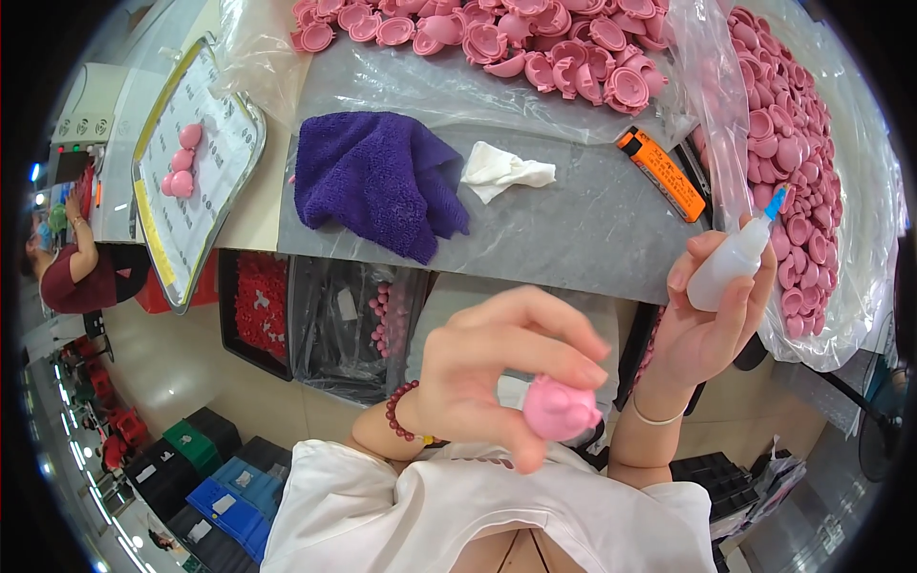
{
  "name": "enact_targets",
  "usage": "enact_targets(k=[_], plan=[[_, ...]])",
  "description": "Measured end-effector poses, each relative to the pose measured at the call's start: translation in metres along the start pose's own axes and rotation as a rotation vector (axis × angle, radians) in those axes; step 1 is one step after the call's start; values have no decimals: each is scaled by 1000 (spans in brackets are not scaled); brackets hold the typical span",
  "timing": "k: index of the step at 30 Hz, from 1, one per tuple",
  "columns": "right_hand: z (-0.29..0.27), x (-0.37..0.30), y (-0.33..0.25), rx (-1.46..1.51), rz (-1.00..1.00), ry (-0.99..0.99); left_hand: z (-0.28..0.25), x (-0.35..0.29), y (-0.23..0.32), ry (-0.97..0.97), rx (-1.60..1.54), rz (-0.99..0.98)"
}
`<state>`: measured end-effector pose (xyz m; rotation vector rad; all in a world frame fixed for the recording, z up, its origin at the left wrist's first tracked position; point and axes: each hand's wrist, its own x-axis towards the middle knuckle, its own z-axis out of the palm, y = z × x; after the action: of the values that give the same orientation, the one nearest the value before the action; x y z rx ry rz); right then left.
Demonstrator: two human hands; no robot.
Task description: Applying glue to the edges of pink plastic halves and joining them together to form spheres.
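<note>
Pinching a pink piece [564,409] in the left hand [492,361] before the shirt [368,516], gripping a squeeze bottle [723,272] in the right hand [718,325]; seemingly leaving heaped shells [484,43] undone, counting few finished pieces [182,160] on the tray [215,153].

grey worktable [573,229] across middle | glossy beige tiled floor [330,413] | white strip lights [98,500], lower left

Dark lettering on orange pack [662,178] — small repeated print on white sheet [216,129] — neither legible.
</note>
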<state>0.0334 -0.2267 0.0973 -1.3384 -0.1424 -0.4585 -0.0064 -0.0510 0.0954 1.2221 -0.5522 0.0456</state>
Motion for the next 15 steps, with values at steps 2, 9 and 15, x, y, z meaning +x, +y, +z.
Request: enact_targets(k=[2,9,15], plan=[[0,0,0,4,3,6,-1,-1,-4,55,-443,-89],[0,0,-1,14,22,19,6,1,4,161,-775,-225],[-2,0,-1,25,21,5,7,1,10,200,-596,-484]])
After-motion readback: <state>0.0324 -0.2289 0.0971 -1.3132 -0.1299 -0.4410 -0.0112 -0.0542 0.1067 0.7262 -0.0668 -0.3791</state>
